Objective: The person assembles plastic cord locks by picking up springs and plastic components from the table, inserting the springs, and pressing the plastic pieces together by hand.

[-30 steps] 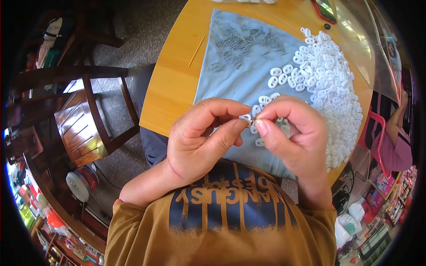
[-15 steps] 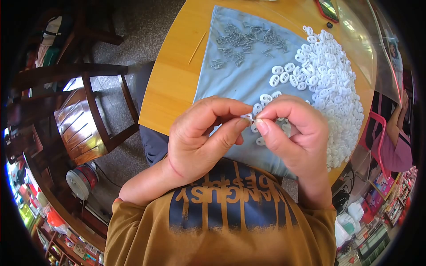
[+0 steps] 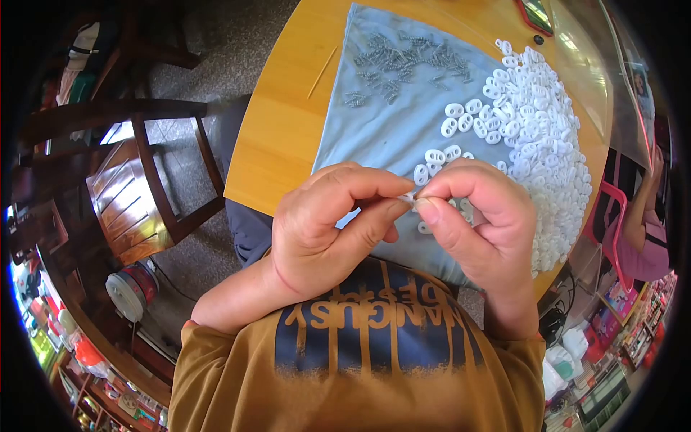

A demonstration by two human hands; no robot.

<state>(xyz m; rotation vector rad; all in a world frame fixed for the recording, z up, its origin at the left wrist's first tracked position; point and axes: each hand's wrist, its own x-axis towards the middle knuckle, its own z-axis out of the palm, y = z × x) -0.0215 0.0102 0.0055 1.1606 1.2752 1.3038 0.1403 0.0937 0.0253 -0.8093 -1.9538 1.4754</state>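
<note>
My left hand [image 3: 342, 216] pinches a small white plastic piece [image 3: 410, 196], mostly covered by its thumb and forefinger. Fingertip to fingertip with it, my right hand [image 3: 479, 216] is closed in a pinch at the same spot; what it holds is too small to make out. Beneath both lies a blue-grey cloth [image 3: 389, 137]. Several loose white two-holed pieces [image 3: 435, 156] lie just beyond my fingertips. A large heap of the same pieces [image 3: 543, 144] spreads to the right. Small metal springs [image 3: 407, 61] are scattered on the far part of the cloth.
A thin stick [image 3: 322, 72] lies on the wooden table [image 3: 277, 122]. At the far right are a phone [image 3: 534, 16] and a small black object [image 3: 538, 39]. A wooden chair [image 3: 137, 194] stands left. Another person's arm [image 3: 640, 201] shows by a red chair [image 3: 615, 230] at right.
The white piece was clearer in my left fingertips before; now the fingers cover more of it. Both hands remain together. The view of the table has shifted slightly.
</note>
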